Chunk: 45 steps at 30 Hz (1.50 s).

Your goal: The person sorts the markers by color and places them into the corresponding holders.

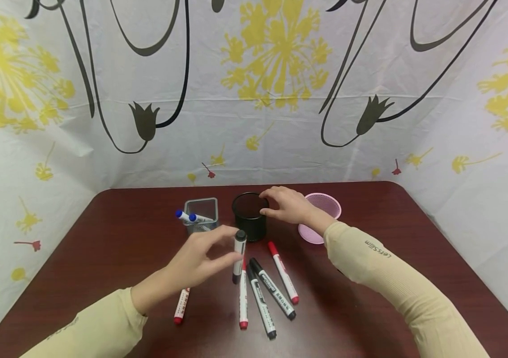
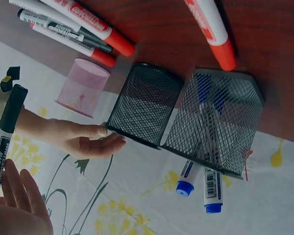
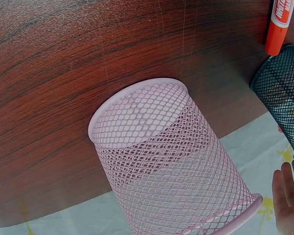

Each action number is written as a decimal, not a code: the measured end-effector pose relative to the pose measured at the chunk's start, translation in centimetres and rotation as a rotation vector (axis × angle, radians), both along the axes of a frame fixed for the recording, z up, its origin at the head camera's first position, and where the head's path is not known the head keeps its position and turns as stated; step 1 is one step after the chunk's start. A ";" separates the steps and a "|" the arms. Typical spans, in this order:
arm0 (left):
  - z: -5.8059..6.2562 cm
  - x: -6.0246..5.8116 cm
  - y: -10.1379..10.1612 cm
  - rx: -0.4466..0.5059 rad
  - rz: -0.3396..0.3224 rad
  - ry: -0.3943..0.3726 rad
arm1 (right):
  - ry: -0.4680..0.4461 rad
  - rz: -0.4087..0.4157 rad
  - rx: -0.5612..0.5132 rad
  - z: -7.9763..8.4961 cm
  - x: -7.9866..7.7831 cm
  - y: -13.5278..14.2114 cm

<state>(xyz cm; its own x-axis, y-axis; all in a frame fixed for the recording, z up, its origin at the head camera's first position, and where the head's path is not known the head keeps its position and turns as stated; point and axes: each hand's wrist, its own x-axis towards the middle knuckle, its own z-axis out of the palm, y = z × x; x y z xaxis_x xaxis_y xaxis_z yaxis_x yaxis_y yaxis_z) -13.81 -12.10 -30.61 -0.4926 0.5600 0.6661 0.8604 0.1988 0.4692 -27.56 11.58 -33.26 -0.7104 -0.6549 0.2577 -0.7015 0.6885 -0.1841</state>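
Soft light makes the cloth (image 1: 173, 164) look bright in the head view, the shiny table (image 1: 102, 253) has a pale glow near the front and a soft shadow by the right sleeve (image 1: 379, 263), and the wrist views look greyer.

A glossy, dark red-brown, wood-grained table (image 1: 102, 238) with rounded far corners (image 1: 388, 189) stands against a creased white cloth (image 1: 298, 149), which rises behind it and along both sides, printed with big yellow blooms (image 1: 283, 47), dark grey tulips (image 1: 145, 123) on long curving stems (image 1: 187, 49), and small red and yellow sprigs (image 1: 211, 173).
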 end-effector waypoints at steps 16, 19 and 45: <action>2.0 -2.5 0.0 -0.014 0.085 -0.069 | 0.002 0.014 -0.013 0.0 0.0 0.1; 2.3 -3.1 -0.1 -0.016 0.105 -0.087 | 0.000 0.012 -0.009 0.0 0.0 0.0; 3.7 -7.0 0.2 0.005 0.220 -0.207 | 0.013 0.008 -0.013 -0.1 0.0 0.0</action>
<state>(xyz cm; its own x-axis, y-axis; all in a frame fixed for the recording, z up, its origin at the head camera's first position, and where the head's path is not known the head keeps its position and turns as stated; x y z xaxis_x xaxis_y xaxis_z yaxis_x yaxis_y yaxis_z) -20.85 -11.93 -26.88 -0.7275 0.4212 0.5416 0.6828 0.3671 0.6317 -27.59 11.56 -33.38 -0.7018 -0.6570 0.2754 -0.7092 0.6808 -0.1833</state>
